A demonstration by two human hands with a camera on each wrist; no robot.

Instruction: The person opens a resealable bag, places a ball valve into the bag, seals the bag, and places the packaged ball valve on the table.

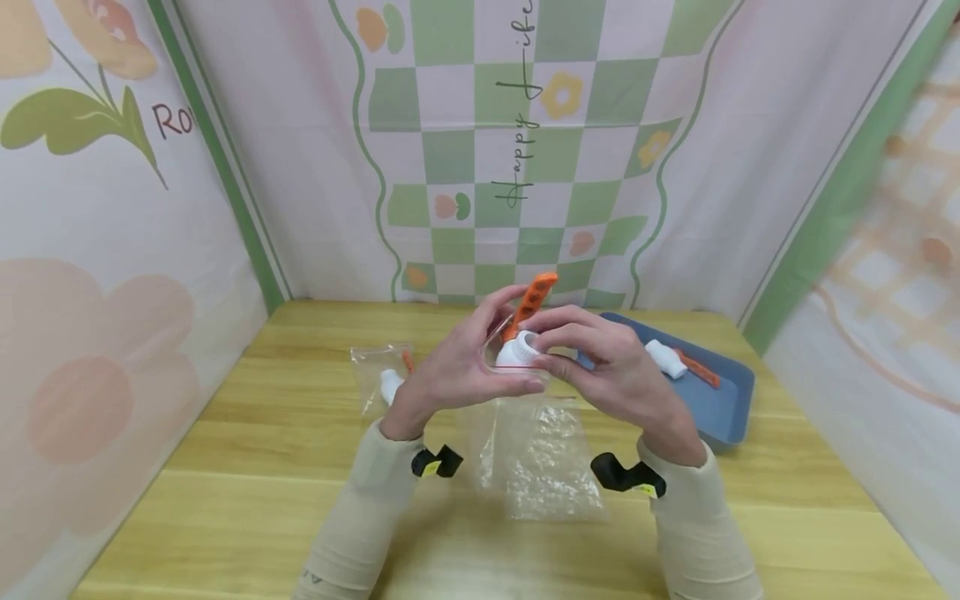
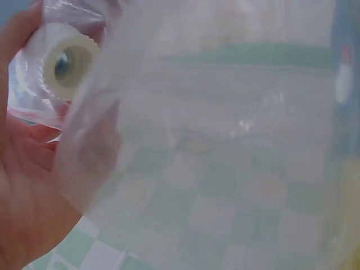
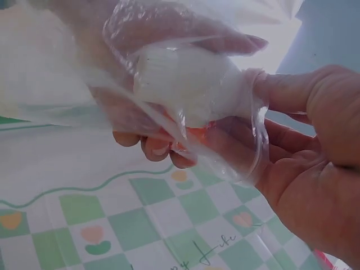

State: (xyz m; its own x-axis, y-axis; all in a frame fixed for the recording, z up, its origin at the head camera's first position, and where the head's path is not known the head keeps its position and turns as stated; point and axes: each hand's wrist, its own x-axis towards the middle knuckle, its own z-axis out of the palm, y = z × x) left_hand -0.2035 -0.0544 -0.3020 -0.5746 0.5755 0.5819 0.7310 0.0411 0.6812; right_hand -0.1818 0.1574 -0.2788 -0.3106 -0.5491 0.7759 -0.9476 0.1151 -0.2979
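Above the middle of the table, my left hand (image 1: 459, 365) grips a clear zip bag (image 2: 90, 152), its thumb below and fingers above. A white pipe-like fitting (image 1: 516, 352) with a ridged round opening sits at the bag's mouth. My right hand (image 1: 607, 354) pinches the fitting from the right, thumb below and fingers over the rim. An orange strip (image 1: 534, 302) with dark round spots sticks up behind the fitting. In the left wrist view the fitting's toothed ring (image 2: 73, 42) shows through the plastic. Bag film partly covers both hands in the right wrist view.
Flat clear plastic bags (image 1: 555, 467) lie on the table below my hands. Left of them, another clear bag (image 1: 367, 367) contains a white fitting (image 1: 390, 385) and an orange piece (image 1: 407, 361). A blue tray (image 1: 726, 421) at right holds a white fitting (image 1: 665, 358) and an orange strip (image 1: 699, 369).
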